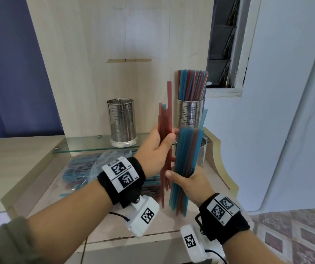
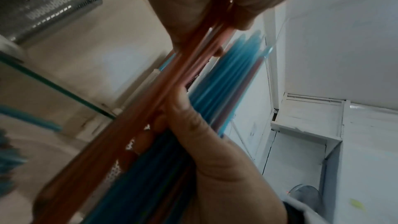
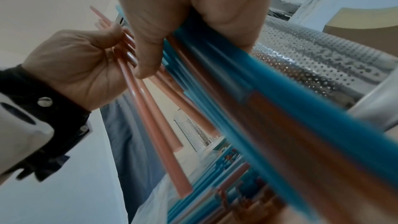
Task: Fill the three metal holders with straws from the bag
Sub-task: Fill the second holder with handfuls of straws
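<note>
Both hands clamp straws upright at chest height before the shelf: the right hand (image 1: 190,182) has fingers curled round the lower part of a thick bundle of mostly blue plastic straws (image 1: 186,161), and the left hand (image 1: 157,149) pinches a thinner sheaf of red plastic straws (image 1: 165,134) between thumb and fingers, just at nine o'clock of the blue bundle and touching it.

Behind them, at twelve o'clock, a perforated steel cylinder holder packed with red and blue straws (image 1: 190,113) stands on the glass shelf (image 1: 88,144). An empty perforated steel holder (image 1: 121,121) stands at ten o'clock on the same shelf. A third perforated steel holder (image 1: 202,153) sits lower, at two o'clock, mostly hidden by the blue bundle. Below the shelf, at eight o'clock, lies the clear plastic bag (image 1: 99,164) with loose straws spilling round it.

These straws look thin, smooth and matte, with uneven ends. I judge them very light, slippery against each other and easily kinked, so they are best gripped round the middle, firmly enough that none slide out.
</note>
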Demonstrator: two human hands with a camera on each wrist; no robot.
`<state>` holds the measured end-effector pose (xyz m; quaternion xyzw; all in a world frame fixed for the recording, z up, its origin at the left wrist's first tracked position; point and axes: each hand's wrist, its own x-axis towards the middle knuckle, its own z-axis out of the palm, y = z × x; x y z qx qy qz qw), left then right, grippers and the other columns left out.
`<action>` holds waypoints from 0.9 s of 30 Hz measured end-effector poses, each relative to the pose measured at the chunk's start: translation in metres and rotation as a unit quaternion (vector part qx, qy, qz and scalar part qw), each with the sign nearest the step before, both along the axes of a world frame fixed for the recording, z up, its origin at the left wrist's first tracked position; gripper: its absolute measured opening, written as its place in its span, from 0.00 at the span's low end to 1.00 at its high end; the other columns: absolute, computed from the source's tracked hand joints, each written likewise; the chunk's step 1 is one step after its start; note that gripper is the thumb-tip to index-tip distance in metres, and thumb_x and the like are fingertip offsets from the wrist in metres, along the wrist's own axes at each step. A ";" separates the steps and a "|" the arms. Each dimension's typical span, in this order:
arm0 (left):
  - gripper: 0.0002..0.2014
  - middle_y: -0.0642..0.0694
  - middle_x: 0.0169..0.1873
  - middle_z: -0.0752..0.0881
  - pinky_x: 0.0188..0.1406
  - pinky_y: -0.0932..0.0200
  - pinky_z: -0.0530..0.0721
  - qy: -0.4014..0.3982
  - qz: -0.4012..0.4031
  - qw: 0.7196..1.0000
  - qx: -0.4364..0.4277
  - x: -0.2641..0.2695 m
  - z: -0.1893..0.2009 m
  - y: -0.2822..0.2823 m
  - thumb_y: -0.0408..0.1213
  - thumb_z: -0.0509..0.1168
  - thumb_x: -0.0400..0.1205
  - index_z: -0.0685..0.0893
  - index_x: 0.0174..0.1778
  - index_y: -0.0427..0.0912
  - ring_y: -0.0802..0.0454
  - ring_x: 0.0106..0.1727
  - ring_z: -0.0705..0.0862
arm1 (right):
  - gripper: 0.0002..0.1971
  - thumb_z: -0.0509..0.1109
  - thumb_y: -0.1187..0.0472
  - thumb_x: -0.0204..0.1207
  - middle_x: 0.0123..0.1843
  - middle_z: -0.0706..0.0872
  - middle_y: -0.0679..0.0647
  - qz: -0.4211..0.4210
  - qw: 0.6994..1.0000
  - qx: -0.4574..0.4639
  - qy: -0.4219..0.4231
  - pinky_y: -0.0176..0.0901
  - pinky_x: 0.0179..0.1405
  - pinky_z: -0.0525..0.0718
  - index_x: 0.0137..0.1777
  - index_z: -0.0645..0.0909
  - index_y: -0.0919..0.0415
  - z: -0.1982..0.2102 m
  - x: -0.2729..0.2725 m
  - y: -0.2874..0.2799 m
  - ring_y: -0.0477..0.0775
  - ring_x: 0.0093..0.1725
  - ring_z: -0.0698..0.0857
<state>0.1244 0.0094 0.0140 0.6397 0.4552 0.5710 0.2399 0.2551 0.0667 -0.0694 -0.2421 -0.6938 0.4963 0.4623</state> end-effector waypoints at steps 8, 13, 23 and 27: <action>0.23 0.52 0.61 0.84 0.67 0.54 0.80 -0.081 -0.005 0.997 0.012 0.010 -0.009 0.005 0.49 0.57 0.84 0.69 0.75 0.47 0.58 0.65 0.82 | 0.33 0.82 0.46 0.57 0.47 0.92 0.48 0.061 0.998 -0.004 0.002 0.33 0.44 0.85 0.60 0.82 0.62 0.008 0.004 0.004 0.44 0.49 0.90; 0.13 0.59 0.54 0.84 0.59 0.64 0.82 -0.114 -0.004 0.993 0.013 0.020 -0.015 0.010 0.37 0.55 0.88 0.71 0.66 0.57 0.67 0.58 0.83 | 0.15 0.80 0.64 0.64 0.42 0.92 0.46 0.079 0.997 0.011 -0.010 0.37 0.46 0.87 0.49 0.84 0.52 0.011 0.005 -0.001 0.44 0.46 0.91; 0.23 0.44 0.68 0.80 0.65 0.52 0.83 -0.008 -0.012 0.999 0.029 -0.004 0.029 -0.002 0.46 0.55 0.87 0.57 0.78 0.54 0.52 0.66 0.82 | 0.07 0.80 0.69 0.69 0.33 0.90 0.51 0.026 0.998 0.000 -0.050 0.41 0.35 0.86 0.39 0.86 0.58 0.012 0.012 0.009 0.51 0.35 0.90; 0.33 0.49 0.80 0.65 0.71 0.48 0.75 0.210 0.089 0.960 0.163 -0.014 0.076 -0.006 0.54 0.56 0.84 0.50 0.83 0.55 0.56 0.76 0.71 | 0.08 0.80 0.68 0.69 0.38 0.92 0.52 0.032 0.998 -0.020 -0.046 0.40 0.40 0.87 0.44 0.87 0.57 0.013 0.014 0.009 0.53 0.41 0.92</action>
